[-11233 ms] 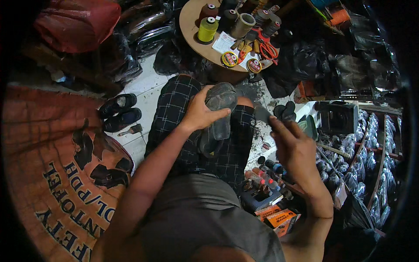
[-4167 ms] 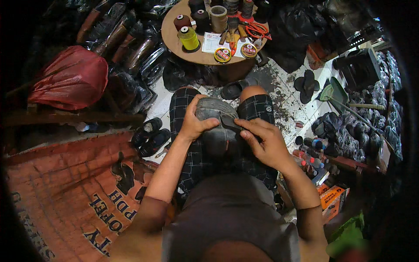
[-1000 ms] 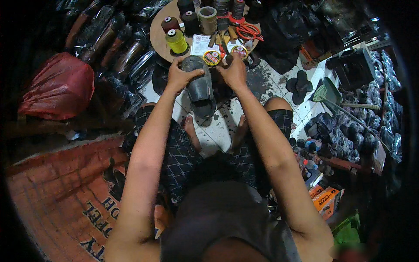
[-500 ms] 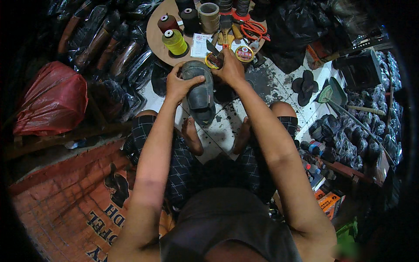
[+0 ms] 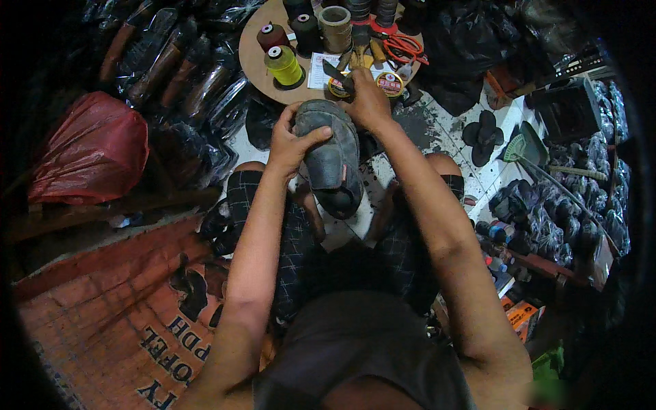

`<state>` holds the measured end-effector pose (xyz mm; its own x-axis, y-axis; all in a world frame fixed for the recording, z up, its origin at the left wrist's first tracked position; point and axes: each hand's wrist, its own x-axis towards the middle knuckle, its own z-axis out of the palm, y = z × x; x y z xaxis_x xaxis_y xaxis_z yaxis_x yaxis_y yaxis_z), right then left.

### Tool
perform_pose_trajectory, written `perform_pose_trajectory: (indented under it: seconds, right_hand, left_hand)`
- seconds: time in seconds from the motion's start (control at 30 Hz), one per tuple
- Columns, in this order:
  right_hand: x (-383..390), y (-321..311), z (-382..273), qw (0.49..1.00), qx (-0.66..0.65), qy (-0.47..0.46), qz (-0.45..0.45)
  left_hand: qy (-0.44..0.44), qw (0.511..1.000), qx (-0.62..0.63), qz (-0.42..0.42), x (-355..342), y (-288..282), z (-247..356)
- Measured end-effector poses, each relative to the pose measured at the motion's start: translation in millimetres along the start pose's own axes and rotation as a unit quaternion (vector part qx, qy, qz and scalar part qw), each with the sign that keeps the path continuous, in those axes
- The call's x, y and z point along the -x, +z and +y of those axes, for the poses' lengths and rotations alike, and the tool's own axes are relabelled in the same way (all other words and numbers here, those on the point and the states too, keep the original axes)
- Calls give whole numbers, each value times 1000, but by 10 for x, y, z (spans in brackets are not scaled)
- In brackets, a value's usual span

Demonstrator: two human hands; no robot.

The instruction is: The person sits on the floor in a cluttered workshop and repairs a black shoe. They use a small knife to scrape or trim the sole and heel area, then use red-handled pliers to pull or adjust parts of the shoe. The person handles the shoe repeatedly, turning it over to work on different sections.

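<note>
The person sits on the floor, knees apart, holding a dark grey shoe (image 5: 333, 154) out over the lap, just short of the round wooden tray (image 5: 254, 60). The left hand (image 5: 290, 140) wraps its fingers firmly around the shoe's side, thumb across the upper. The right hand (image 5: 367, 102) rests at the toe end with fingers curled around what looks like a small tool; I cannot tell exactly how tightly. The shoe looks light, with a soft, flexible upper and a stiffer rubbery sole, so gripping across the middle, as now, seems steadiest. On the tray stand a yellow thread spool (image 5: 283, 65), a maroon spool (image 5: 272, 35), 2 round tins (image 5: 390, 83) and orange-handled scissors (image 5: 403, 46).
</note>
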<state>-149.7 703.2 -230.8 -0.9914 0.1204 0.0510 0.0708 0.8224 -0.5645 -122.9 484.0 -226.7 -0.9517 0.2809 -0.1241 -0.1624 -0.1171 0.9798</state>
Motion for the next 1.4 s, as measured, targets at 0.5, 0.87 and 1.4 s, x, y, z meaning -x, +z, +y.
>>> perform_pose_trajectory:
  seconds: [0.5, 0.87, 1.4]
  right_hand:
    - [2457, -1464, -653, 983, -102, -125, -87]
    - [2402, -1484, -803, 984, -53, -155, -66]
    - [2157, -1567, -654, 984, 18, -136, -115]
  left_hand:
    - [15, 996, 83, 3, 1448, 324, 434]
    - [7, 999, 41, 12, 1492, 342, 397]
    - [113, 994, 0, 5, 1336, 541, 263]
